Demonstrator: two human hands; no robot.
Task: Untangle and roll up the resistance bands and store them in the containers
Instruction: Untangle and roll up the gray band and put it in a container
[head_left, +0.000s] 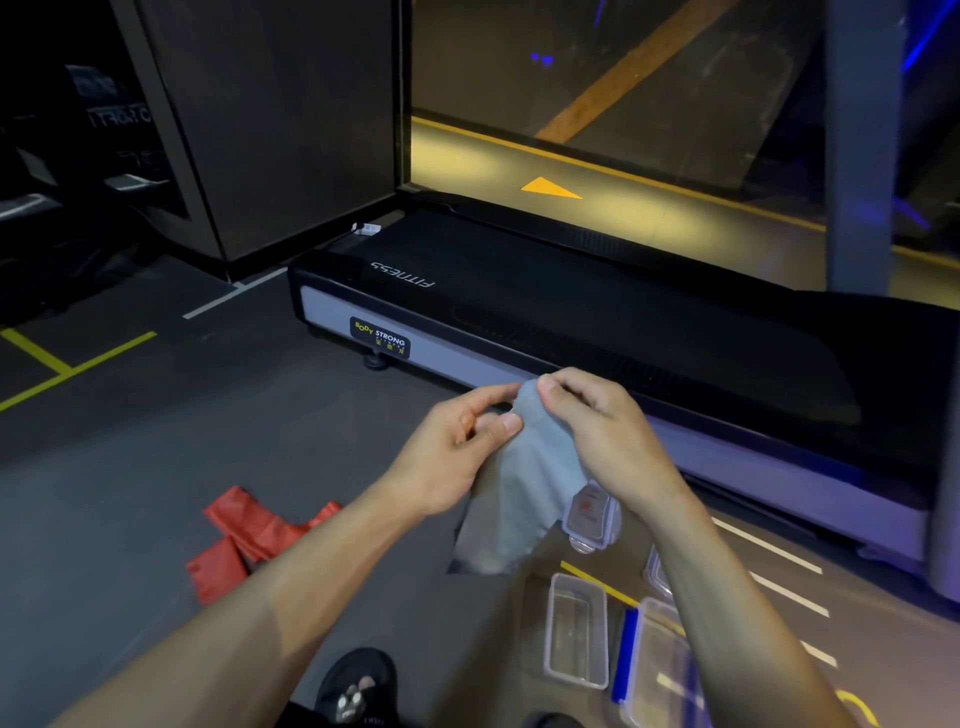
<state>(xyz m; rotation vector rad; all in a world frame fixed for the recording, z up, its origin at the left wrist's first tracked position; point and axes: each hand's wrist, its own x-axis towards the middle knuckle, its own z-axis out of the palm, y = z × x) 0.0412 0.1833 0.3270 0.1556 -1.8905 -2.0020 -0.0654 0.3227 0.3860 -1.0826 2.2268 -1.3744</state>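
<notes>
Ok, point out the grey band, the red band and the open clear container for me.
grey band (524, 483): head view, on the flat middle hanging below both hands.
red band (244, 540): head view, on its crumpled middle on the floor.
open clear container (577, 631): head view, on its see-through bottom.

Blue-latched container (660, 670) cut by bottom edge; another container (655, 571) mostly behind right forearm; lid (592, 514) label too blurred to read.

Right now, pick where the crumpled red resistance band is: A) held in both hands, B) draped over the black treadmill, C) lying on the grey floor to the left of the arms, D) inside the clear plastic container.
C: the crumpled red resistance band lies on the grey floor, untouched, while both hands pinch the grey resistance band.
</notes>
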